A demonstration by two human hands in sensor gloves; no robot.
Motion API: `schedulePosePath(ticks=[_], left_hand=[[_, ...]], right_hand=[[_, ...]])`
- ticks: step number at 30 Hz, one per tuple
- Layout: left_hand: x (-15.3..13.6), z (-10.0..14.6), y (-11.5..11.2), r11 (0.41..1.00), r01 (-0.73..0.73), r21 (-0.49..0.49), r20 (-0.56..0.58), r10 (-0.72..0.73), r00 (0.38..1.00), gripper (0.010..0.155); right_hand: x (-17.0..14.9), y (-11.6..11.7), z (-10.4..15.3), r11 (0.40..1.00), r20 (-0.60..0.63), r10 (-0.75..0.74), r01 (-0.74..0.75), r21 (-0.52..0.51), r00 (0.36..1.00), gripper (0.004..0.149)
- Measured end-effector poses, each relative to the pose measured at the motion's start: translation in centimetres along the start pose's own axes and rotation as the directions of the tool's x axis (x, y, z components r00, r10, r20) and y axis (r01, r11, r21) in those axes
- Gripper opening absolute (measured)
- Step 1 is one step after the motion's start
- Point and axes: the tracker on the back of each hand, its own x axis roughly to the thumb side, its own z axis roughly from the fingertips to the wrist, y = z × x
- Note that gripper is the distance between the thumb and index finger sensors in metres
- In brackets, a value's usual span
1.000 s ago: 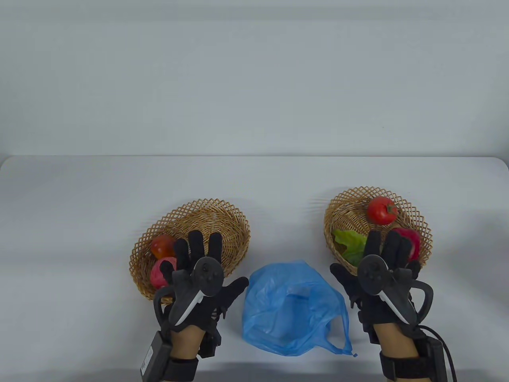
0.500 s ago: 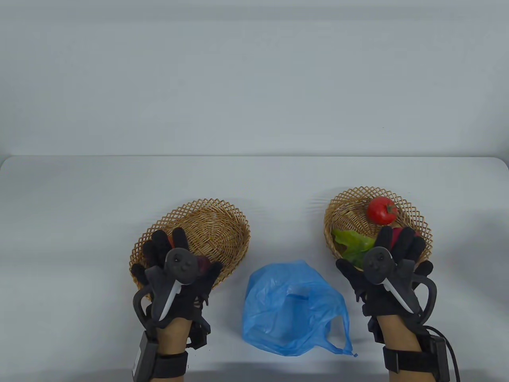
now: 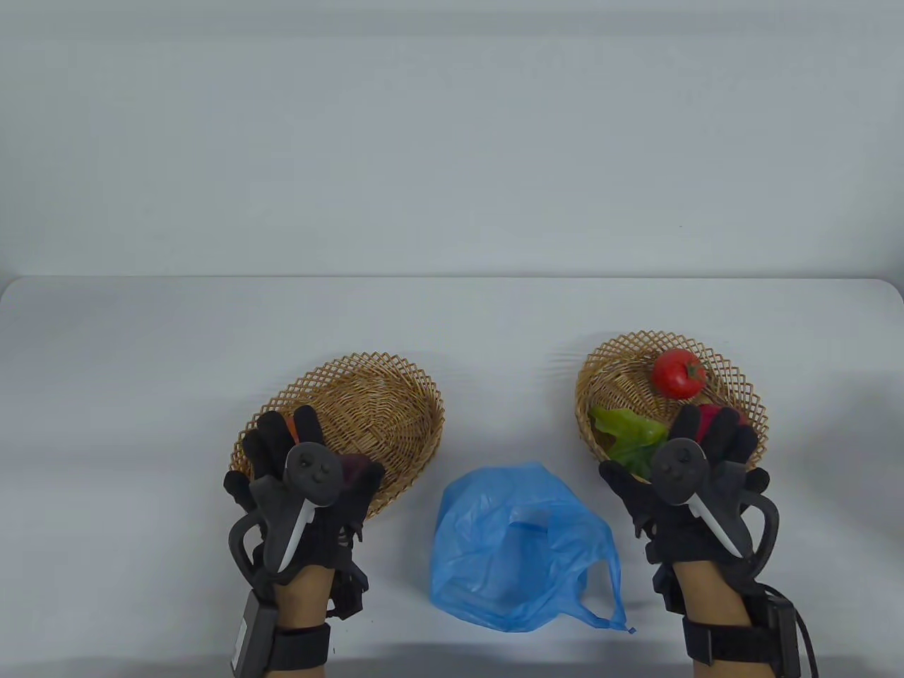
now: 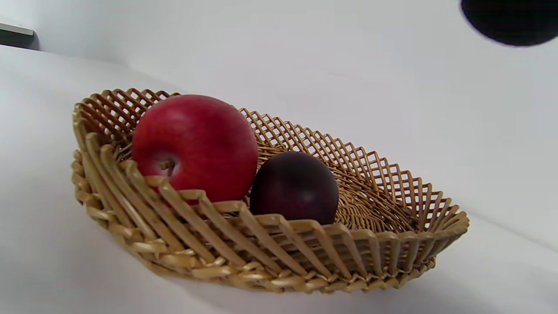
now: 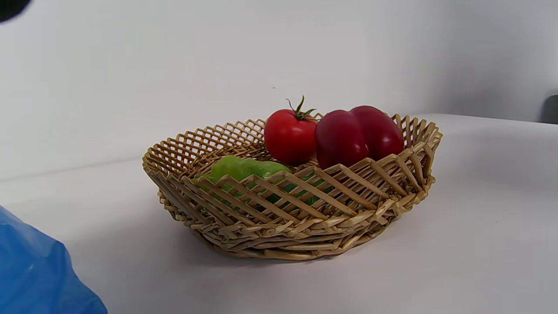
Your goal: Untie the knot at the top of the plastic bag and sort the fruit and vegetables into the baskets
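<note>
Fruit basket [image 3: 385, 399] far left holds red apple [image 4: 194, 146] and dark plum [image 4: 294, 187]; my left hand [image 3: 304, 487] hovers over its near rim, fingers spread, holding nothing. Blue bag [image 3: 519, 547] lies slack on the counter [image 3: 141, 339] mid-front, looks empty. Veg basket [image 3: 614, 367] has lettuce [image 3: 625, 431], tomato [image 3: 678, 372], red pepper [image 5: 357, 135]; right hand [image 3: 696, 473] spread above, empty. Sorting looks done: I'd lift both hands straight up, avoid snagging wicker.

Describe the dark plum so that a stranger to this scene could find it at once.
Start at the wicker basket on the left, beside the blue bag. Two fruits sit inside it, touching. The plum is the smaller, dark purple one; its neighbour is a larger bright red apple.
</note>
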Motion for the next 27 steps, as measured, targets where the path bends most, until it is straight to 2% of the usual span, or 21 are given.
schedulePosePath(ticks=[27], left_hand=[[0.25,0.19,-0.37,1.000,0.020,-0.013,0.013,-0.020,1.000,0.107]], right_hand=[[-0.05,-0.23,0.18,1.000,-0.005,0.013,-0.012,0.011,1.000,0.113]])
